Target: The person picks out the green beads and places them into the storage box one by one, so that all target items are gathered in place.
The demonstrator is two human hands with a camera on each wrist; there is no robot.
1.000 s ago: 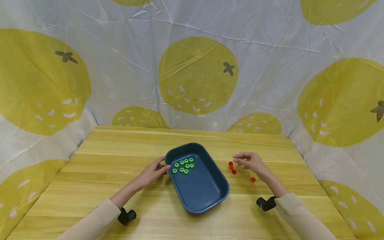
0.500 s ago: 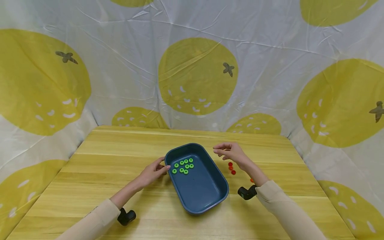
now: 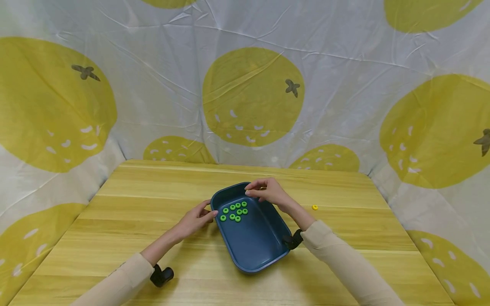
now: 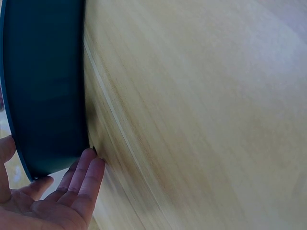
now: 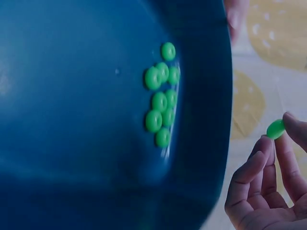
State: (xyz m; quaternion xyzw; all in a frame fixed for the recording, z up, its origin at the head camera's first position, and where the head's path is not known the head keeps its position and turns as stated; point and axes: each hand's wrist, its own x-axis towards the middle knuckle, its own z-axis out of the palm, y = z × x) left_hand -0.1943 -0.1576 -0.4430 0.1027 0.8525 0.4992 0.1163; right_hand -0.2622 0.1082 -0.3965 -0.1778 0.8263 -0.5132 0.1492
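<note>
A deep dark blue tray (image 3: 252, 242) stands tilted to one side in the head view, with several green ring beads (image 3: 232, 208) lying loose at its far left end. My left hand (image 3: 193, 220) holds the tray's left side, its thumb at the rim and its other fingers against the outer wall (image 4: 45, 86). Over the tray's far right rim hovers my right hand (image 3: 271, 192). Its thumb and a finger pinch one green bead (image 5: 275, 129), seen in the right wrist view beyond the tray's edge.
A yellow bead (image 3: 315, 207) lies on the wooden table (image 3: 153, 187), right of the tray. Behind the table hangs a white cloth (image 3: 160, 85) with yellow fruit prints. Black wrist cameras stick out below both cuffs.
My right hand has moved left from beside the red beads to over the tray. Its arm now covers the red beads, and the yellow bead shows. My left hand stays put.
</note>
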